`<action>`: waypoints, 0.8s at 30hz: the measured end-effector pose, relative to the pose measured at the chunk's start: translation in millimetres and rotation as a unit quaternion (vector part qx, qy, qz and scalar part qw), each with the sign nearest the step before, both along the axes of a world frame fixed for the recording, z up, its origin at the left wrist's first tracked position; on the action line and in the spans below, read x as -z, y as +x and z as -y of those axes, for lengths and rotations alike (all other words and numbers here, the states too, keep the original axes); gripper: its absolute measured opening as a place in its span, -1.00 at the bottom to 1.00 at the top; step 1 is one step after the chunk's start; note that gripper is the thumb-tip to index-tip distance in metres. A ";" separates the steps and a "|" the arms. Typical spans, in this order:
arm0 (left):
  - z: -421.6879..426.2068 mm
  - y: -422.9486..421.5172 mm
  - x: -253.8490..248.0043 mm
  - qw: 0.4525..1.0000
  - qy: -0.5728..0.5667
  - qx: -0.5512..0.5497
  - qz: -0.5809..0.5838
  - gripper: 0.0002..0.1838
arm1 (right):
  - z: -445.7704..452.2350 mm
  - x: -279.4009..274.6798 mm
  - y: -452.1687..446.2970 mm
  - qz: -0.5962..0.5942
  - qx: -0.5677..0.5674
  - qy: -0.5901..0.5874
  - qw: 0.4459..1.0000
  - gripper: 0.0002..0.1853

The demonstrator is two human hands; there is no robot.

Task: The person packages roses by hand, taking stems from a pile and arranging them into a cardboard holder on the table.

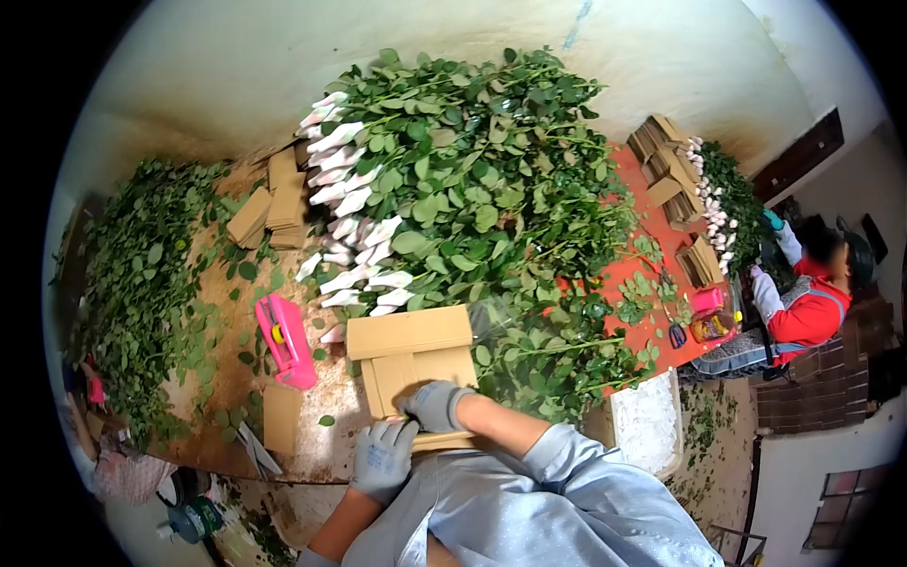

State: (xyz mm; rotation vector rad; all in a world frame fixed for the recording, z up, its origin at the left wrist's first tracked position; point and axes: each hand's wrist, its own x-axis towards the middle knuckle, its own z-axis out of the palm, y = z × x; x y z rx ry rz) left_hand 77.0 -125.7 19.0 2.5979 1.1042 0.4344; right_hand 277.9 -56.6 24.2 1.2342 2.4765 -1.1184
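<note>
A folded piece of brown corrugated cardboard [425,367] lies at the table's near edge, right against my body. My left hand [383,461], in a grey glove, has its fingers bent over the near left edge of this cardboard. Also gloved in grey, my right hand [436,406] is closed at the cardboard's lower middle; what lies under its fingertips is hidden. Clear plastic film [491,318] shows beside the cardboard's right end. Left of it stands a pink tape dispenser [286,342], with a small flat cardboard piece [282,418] nearer me.
Leafy stems [491,180] with white-wrapped heads [351,198] pile up behind. Cut greenery [142,274] and cardboard stacks [283,200] lie left; a bladed tool [257,452] is at the front edge. Right, a red table [652,317] holds a bottle [713,326]; a co-worker [803,307] sits beyond.
</note>
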 end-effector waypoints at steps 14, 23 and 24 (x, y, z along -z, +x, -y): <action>0.6 2.4 9.0 0.999 0.023 -0.018 -0.017 -0.68 | -108.7 6.7 145.3 0.175 0.275 0.330 0.886 -0.73; -1.4 1.8 5.6 1.000 0.023 -0.011 -0.002 -0.65 | -101.3 15.3 171.3 0.342 0.152 0.352 0.858 -0.74; -0.7 1.6 5.2 1.000 0.024 -0.015 -0.002 -0.65 | -109.0 1.4 177.4 0.336 0.143 0.362 0.858 -0.73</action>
